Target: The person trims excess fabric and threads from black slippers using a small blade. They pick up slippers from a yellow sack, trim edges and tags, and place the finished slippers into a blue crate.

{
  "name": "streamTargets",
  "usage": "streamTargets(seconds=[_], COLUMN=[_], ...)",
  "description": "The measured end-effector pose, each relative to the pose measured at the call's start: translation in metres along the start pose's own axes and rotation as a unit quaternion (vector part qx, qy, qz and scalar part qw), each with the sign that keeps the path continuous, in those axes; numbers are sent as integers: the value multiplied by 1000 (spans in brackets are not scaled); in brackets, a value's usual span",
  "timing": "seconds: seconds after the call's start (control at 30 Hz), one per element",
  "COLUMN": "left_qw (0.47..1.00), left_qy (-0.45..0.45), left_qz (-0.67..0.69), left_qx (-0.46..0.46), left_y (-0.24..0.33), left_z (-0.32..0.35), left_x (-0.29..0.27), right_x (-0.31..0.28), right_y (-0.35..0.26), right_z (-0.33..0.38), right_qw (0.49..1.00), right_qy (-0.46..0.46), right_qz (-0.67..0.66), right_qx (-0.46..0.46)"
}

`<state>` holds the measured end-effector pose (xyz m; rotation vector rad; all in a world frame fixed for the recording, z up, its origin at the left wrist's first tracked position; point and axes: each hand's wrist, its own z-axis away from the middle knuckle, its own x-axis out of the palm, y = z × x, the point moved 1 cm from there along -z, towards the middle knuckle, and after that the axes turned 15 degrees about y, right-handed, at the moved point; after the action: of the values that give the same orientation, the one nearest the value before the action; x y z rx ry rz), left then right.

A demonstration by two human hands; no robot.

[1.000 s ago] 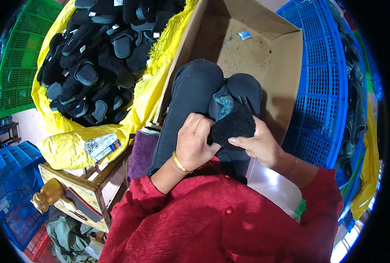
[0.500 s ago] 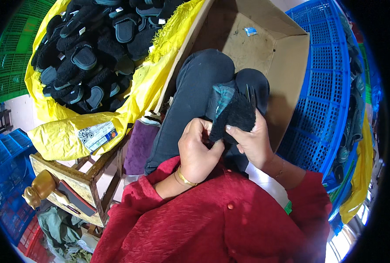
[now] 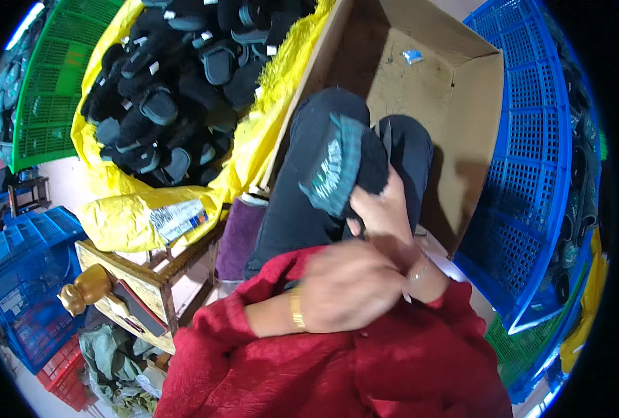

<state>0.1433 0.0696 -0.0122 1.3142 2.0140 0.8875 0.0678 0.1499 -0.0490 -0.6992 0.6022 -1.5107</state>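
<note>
Right hand (image 3: 386, 216) closed on the dark fabric slipper with teal lining (image 3: 341, 171), which lies at its 11 o'clock on the lap, long axis 1–7 o'clock. Left hand (image 3: 348, 285), blurred, grip indeterminate, at 6 o'clock, farther off. Open cardboard box (image 3: 456, 90) beyond.

Brightness: I see an evenly lit, fairly bright scene with saturated colours and no dim areas apart from the black rim.
Shadow: a soft dark shadow lies on the inner wall of the open brown cardboard box (image 3: 456, 139), right of the legs.
Blur: my view of the left hand (image 3: 348, 285) is smeared by motion; the right hand (image 3: 386, 212) is softer than its surroundings.
Sharpness: the pile of black slippers on the yellow plastic sack (image 3: 177, 104) reads crisp.
Distortion: the blue plastic lattice crate (image 3: 532, 160) bows strongly toward the rim.
Glare: the sack shows mild sheen.
</note>
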Motion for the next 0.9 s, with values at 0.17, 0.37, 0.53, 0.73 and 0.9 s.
streamTargets(seconds=[0.17, 0.37, 0.53, 0.73, 0.9], left_qw=[940, 924, 919, 941, 951], left_qy=[-6, -72, -80, -58, -60], left_qz=[-298, -352, -369, -287, -262], left_qx=[-165, -130, -117, -173, -153], left_y=[-28, -28, -28, -39, -42], left_z=[-22, -15, -18, -22, -32], left_x=[-20, -5, -1, -9, -8], right_x=[-19, -76, -86, -67, -56], right_y=[7, 6, -2, -7, -2], right_z=[-3, 6, -1, -10, -18], right_qw=[995, 972, 910, 927, 946], right_qy=[-25, -92, -63, -110, -115], right_qz=[-13, 100, 264, 199, 169], right_qx=[-100, -194, -313, -300, -253])
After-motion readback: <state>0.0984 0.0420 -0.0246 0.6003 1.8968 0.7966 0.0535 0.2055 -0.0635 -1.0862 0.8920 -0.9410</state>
